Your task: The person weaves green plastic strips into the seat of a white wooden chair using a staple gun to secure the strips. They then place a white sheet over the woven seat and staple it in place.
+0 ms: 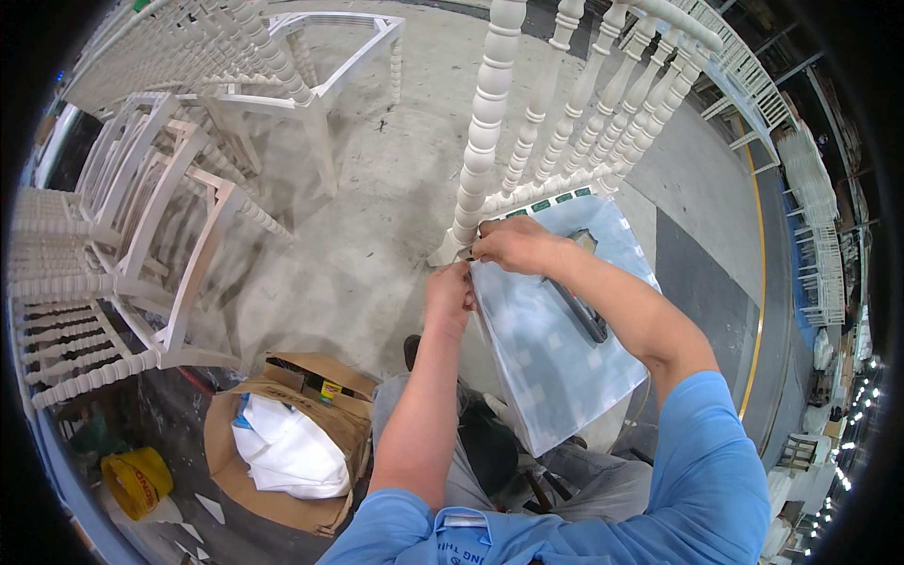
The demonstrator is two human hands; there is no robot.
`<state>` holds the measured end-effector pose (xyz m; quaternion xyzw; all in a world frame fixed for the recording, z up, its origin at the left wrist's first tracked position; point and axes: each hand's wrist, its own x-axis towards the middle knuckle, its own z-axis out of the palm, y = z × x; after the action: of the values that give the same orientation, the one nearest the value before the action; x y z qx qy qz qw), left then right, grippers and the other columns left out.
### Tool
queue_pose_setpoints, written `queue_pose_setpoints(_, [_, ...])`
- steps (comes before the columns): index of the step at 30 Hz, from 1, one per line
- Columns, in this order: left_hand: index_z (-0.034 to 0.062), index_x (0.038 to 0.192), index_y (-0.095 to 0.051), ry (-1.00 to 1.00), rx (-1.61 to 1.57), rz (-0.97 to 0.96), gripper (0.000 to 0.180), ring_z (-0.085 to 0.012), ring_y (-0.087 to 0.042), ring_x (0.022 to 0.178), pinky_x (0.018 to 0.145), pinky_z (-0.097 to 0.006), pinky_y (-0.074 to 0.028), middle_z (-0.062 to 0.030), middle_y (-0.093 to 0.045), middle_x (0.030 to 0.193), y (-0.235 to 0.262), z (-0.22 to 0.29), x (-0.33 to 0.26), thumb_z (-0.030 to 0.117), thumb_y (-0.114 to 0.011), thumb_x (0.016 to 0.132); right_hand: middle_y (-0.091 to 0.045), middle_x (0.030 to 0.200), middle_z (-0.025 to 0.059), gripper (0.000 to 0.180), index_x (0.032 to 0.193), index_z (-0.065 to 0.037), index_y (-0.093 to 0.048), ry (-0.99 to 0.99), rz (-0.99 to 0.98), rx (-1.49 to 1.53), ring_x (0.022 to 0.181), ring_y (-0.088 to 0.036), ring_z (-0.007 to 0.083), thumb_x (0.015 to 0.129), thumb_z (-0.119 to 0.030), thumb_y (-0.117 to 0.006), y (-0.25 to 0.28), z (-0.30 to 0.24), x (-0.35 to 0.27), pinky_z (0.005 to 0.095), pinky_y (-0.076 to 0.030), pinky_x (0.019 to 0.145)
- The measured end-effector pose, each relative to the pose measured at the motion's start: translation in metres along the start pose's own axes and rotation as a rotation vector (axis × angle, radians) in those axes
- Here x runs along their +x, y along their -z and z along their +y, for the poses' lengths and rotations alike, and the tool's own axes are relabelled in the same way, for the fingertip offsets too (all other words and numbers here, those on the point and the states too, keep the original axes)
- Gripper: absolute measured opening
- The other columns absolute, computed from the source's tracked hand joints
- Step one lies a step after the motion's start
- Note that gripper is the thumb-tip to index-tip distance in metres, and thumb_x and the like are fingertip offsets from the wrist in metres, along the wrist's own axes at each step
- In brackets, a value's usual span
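A white chair with turned spindles (482, 122) stands before me, its seat wrapped in a light blue, pale-patterned cover (532, 377). Both my hands meet at the seat corner beside the thick left back post. My left hand (449, 294) is closed, its fingers pinching the edge of the cover. From above the seat, my right hand (513, 249) reaches to the same corner with its fingertips pressed together; what they pinch is hidden. Under my right forearm a dark hand tool (589, 320), like a staple gun, lies on the cover, partly hidden. Green patches (541, 205) line the seat's back edge.
Several unpainted and white chair frames (202, 245) crowd the left. Near my left elbow sits an open cardboard box (231, 414) holding white sheeting (292, 452). A yellow bucket (137, 480) stands at lower left. More white chairs (819, 245) line the far right, beyond a yellow floor line.
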<state>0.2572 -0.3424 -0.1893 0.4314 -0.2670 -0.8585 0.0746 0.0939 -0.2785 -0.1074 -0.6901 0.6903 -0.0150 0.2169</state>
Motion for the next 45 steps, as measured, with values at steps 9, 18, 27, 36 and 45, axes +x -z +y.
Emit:
queue_pose_setpoints(9, [0.0002, 0.100, -0.072, -0.558, 0.748, 0.384, 0.019, -0.0210, -0.067, 0.072, 0.072, -0.035, -0.053, -0.0103, -0.073, 0.083, -0.012, -0.021, 0.005, 0.015, -0.075, 0.089, -0.068, 0.111, 0.0121, 0.023, 0.109, -0.011, -0.074, -0.118, 0.175, 0.007, 0.102, -0.068, 0.0347, 0.088, -0.008, -0.064, -0.011, -0.001, -0.007, 0.0463, -0.055, 0.086])
queue_pose_setpoints(18, [0.0001, 0.091, -0.073, -0.708, 0.722, 0.537, 0.018, -0.0255, -0.070, 0.075, 0.073, -0.038, -0.053, -0.0136, -0.073, 0.081, -0.013, -0.030, 0.005, 0.017, -0.074, 0.086, -0.073, 0.104, 0.0210, 0.040, 0.106, 0.000, -0.071, -0.944, 0.374, 0.279, 0.097, -0.070, 0.0355, 0.080, -0.028, -0.083, -0.010, 0.058, -0.155, 0.0419, -0.055, 0.087])
queue_pose_setpoints(27, [-0.0003, 0.091, -0.069, -0.701, 0.677, 0.525, 0.014, -0.0311, -0.069, 0.081, 0.076, -0.042, -0.053, -0.0168, -0.071, 0.090, -0.019, -0.033, 0.008, 0.012, -0.074, 0.084, -0.072, 0.114, 0.0133, 0.063, 0.126, 0.002, -0.065, -0.846, 0.230, 0.641, 0.105, -0.067, 0.0248, 0.072, -0.017, -0.090, -0.029, 0.067, -0.162, 0.0356, -0.052, 0.095])
queue_pose_setpoints(36, [0.0130, 0.107, -0.056, -0.061, -0.008, 0.277, 0.026, -0.0238, -0.060, 0.087, 0.077, -0.045, -0.051, -0.0025, -0.063, 0.101, 0.010, -0.030, 0.034, 0.023, -0.077, 0.095, -0.071, 0.124, 0.0090, 0.061, 0.131, 0.000, -0.062, -0.386, -0.001, 0.865, 0.114, -0.063, 0.0192, 0.081, -0.022, -0.089, 0.033, 0.004, -0.078, 0.0337, -0.049, 0.102])
queue_pose_setpoints(45, [0.0184, 0.118, -0.057, 0.115, -0.155, 0.091, 0.030, -0.0279, -0.051, 0.107, 0.087, -0.050, -0.050, 0.0022, -0.058, 0.121, 0.017, -0.028, 0.028, 0.027, -0.076, 0.096, -0.072, 0.124, 0.0118, 0.057, 0.131, 0.001, -0.061, -0.213, -0.050, 0.626, 0.111, -0.065, 0.0216, 0.083, -0.016, -0.086, 0.010, -0.003, -0.030, 0.0351, -0.050, 0.103])
